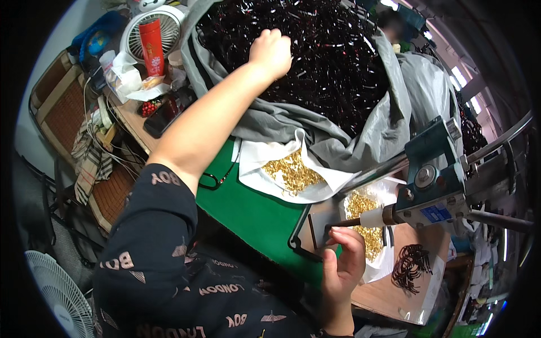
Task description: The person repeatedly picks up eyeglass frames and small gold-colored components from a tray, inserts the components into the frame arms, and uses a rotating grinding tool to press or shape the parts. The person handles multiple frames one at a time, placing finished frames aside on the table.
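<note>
My left hand (271,53) is over a big heap of thin, glossy dark strips (332,62), which look like eyeglass temples. Its fingers are curled closed, and what they hold, if anything, is hidden. My right hand (344,262) is raised beside the tip of a dark rod (346,222) on a bench machine (431,174). Thumb and curled fingers stand apart there, with nothing visible between them. Small gold metal pieces (293,172) lie on white sheeting at the middle, and more gold pieces (369,219) lie beneath the rod.
Grey sacking (332,143) surrounds the heap. A green mat (253,219) covers the near table, with a dark curved piece (217,180) on it. Several dark strips (411,267) lie at right. At left stand a red tumbler (151,48), a fan (169,25) and a chair (56,107).
</note>
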The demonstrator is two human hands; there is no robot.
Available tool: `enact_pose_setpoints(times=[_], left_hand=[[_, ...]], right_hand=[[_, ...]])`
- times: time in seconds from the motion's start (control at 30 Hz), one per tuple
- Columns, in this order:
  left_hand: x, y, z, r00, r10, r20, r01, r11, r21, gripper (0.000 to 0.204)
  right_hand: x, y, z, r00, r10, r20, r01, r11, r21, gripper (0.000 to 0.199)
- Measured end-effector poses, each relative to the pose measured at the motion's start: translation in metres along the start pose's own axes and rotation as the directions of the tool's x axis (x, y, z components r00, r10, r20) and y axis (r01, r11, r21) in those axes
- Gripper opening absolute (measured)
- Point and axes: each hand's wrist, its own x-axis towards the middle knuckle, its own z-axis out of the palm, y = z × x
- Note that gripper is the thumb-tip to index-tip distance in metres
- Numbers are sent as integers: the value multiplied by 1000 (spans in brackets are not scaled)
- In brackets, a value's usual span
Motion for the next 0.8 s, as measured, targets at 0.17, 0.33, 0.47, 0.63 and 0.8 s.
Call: enact_pose_setpoints(times=[0.17, 0.33, 0.47, 0.63, 0.8], left_hand=[[8, -8, -46, 936, 82, 342, 334, 98, -937, 20], [-53, -6, -122, 960, 216, 178, 132, 212, -968, 13], [-81, 5, -155, 958, -205, 203, 235, 147, -961, 13], [-139, -47, -152, 976, -148, 160, 198, 296, -934, 37], [-176, -25, -159, 970, -180, 165, 116, -256, -960, 41]], right_hand=[[22, 25, 2, 993, 41, 113, -26, 991, -130, 21], [62, 66, 38, 934, 142, 328, -12, 930, -368, 14], [84, 115, 70, 929, 146, 340, 64, 842, -536, 9], [85, 105, 72, 855, 325, 405, -1, 782, -624, 10], [73, 113, 79, 883, 273, 383, 82, 712, -697, 17]])
